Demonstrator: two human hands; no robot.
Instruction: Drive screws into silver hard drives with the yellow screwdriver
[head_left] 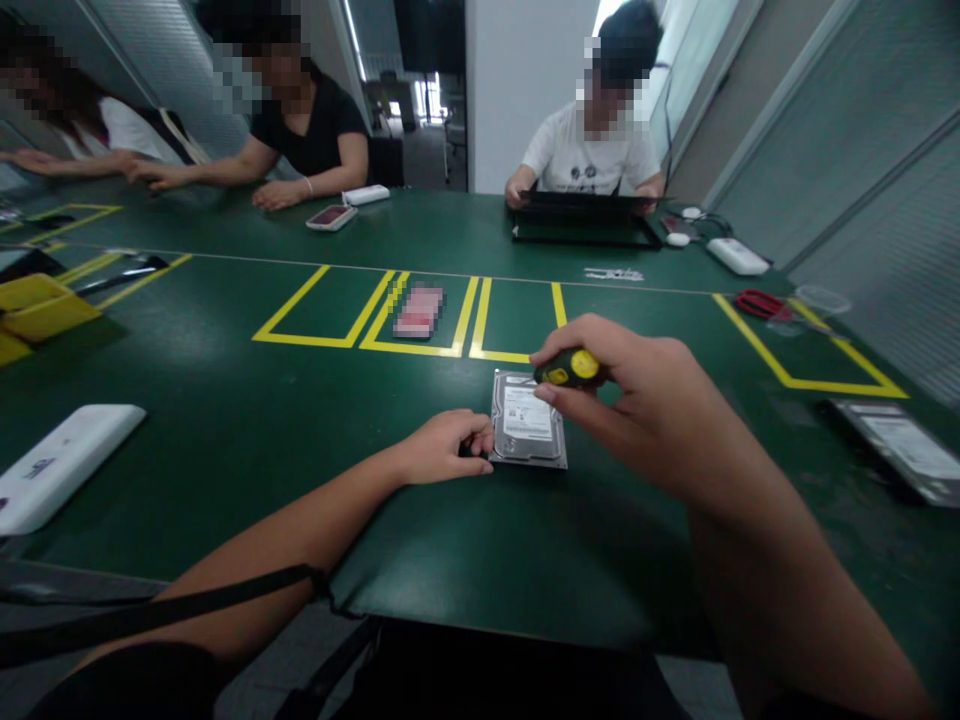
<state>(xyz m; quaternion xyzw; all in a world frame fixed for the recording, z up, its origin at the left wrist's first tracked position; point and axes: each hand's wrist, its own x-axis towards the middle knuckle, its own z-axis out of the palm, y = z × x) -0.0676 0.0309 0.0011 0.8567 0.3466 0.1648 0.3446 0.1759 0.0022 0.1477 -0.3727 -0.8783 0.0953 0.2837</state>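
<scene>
A silver hard drive [529,425] with a white label lies flat on the green table [300,420] in front of me. Against its left edge my left hand [448,446] is closed, fingers curled and thumb at the lower corner, steadying the drive. Above the upper right part of the drive, my right hand [630,390] grips the black and yellow handle of a screwdriver [571,370]. The handle points down toward the drive; its shaft and tip are hidden, so I cannot tell whether it touches a screw.
Another hard drive [904,450] lies at the right. A white power-bank-like box [71,465] is at the left, near a yellow bin [45,310]. Yellow tape rectangles mark the table, one holding a pink item [418,311]. Across sit several people, one holding a black frame [589,215].
</scene>
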